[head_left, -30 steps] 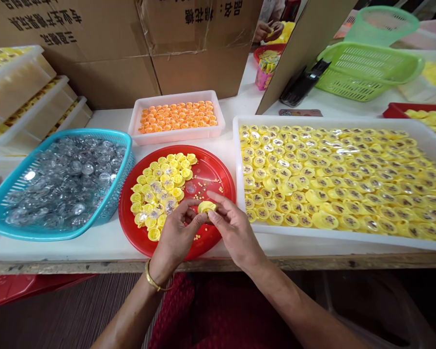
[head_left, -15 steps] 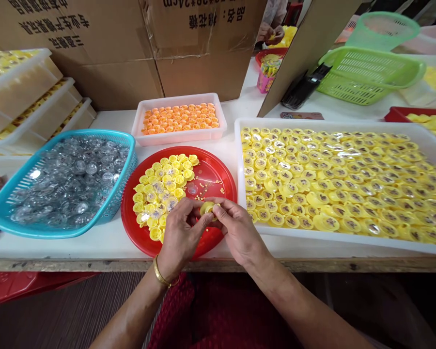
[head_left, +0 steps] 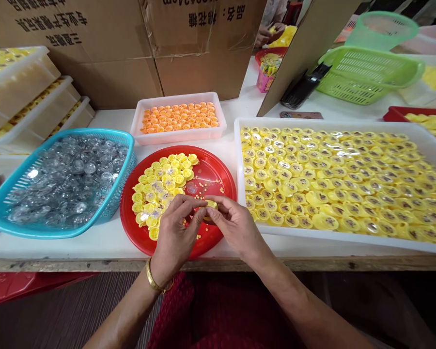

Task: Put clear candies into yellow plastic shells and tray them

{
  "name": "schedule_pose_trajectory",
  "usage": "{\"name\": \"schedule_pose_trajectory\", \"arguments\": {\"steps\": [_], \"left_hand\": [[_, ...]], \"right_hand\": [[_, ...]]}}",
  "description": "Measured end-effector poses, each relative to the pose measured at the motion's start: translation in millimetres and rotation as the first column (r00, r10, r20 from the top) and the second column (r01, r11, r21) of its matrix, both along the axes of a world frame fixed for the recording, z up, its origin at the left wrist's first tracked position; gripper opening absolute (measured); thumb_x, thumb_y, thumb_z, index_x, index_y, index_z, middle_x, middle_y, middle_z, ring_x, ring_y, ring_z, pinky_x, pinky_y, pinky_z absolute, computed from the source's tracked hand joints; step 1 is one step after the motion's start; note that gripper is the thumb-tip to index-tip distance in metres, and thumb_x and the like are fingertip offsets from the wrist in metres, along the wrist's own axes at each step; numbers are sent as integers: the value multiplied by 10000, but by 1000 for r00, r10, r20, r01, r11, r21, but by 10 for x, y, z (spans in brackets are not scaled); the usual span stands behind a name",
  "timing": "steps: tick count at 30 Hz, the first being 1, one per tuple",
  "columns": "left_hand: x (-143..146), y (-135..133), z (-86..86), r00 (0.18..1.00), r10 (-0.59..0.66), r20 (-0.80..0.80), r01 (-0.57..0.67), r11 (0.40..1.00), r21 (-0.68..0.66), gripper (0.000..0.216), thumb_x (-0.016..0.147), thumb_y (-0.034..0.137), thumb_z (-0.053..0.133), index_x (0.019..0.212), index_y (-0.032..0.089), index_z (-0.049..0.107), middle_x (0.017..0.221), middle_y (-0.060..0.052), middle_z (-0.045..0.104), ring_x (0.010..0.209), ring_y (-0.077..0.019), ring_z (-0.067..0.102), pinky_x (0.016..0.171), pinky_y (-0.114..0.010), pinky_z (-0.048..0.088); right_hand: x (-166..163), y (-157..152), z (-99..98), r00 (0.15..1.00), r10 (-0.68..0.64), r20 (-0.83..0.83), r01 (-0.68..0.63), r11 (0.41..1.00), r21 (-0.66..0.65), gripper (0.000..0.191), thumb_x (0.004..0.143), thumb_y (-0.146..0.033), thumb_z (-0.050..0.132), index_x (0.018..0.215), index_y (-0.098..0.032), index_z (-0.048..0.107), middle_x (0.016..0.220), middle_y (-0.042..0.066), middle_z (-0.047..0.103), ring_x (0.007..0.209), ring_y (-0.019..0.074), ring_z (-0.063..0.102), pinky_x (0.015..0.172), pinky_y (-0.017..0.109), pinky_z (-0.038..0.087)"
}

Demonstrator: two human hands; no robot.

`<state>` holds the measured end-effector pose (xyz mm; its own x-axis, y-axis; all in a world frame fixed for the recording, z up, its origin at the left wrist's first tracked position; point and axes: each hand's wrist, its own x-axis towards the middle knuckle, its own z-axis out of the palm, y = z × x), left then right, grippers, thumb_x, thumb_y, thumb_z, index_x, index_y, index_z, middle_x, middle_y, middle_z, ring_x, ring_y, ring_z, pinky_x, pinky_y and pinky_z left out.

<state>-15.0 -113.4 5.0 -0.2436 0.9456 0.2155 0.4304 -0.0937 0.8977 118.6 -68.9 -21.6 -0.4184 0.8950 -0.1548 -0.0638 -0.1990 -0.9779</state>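
Over the red round tray point(head_left: 218, 169), my left hand point(head_left: 176, 235) and my right hand point(head_left: 238, 230) meet at a small round yellow plastic piece point(head_left: 211, 204). My right thumb and fingers pinch it from the right. My left thumb and forefinger close on its left edge, and the fingers partly cover it. Similar yellow cup-like pieces point(head_left: 150, 186) fill the left side of the tray, some with clear round discs on top. Tiny pale bits point(head_left: 218, 183) and one clear disc point(head_left: 192, 187) lie on the tray's red surface.
A blue basket point(head_left: 121, 138) of clear plastic caps stands left, below stacked white boxes point(head_left: 32, 106). Behind sits a white tray point(head_left: 140, 138) of orange pieces; right, a large white tray point(head_left: 241, 184) of yellow pieces. Cardboard point(head_left: 203, 72) walls the back. Another person's hands point(head_left: 267, 34) work beyond.
My fingers have shifted around the yellow piece, which now looks tilted and more covered. My left hand and wrist have moved slightly left.
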Motion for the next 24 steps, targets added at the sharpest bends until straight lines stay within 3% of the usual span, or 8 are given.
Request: {"name": "schedule_pose_trajectory", "arguments": {"steps": [9,17,21,24], "left_hand": [[-31,-17,-55,1000,6,-19,-5,1000,7,164,840,190,603,919,242,737,837,-42,650,759,-161,578,672,-257,447],[-20,32,22,957,-37,-286,45,999,20,41,816,174,641,828,193,676,800,-30,607,712,-143,569,649,-254,439],[-49,70,97,913,-120,-389,145,989,34,113,856,146,587,760,175,640,750,-17,590,670,-128,559,612,-247,429],[-137,98,146,856,-250,-452,305,951,51,94,877,146,566,833,161,648,793,-30,623,700,-129,583,637,-246,455]], "right_hand": [[18,-10,-15,994,36,99,-45,995,86,384,800,-299,653,1172,-210,626,1098,71,706,953,194,676,865,354,546],[-22,-62,18,927,-101,362,-14,953,302,372,813,-309,622,1162,-182,647,1038,112,723,912,257,684,826,397,530],[-20,-63,69,901,-79,427,-71,943,325,335,827,-301,599,1119,-151,664,987,115,731,856,244,688,787,371,524],[16,-19,94,920,-27,392,-85,960,265,323,818,-289,602,1107,-161,670,968,92,730,845,218,681,770,333,519]]}}
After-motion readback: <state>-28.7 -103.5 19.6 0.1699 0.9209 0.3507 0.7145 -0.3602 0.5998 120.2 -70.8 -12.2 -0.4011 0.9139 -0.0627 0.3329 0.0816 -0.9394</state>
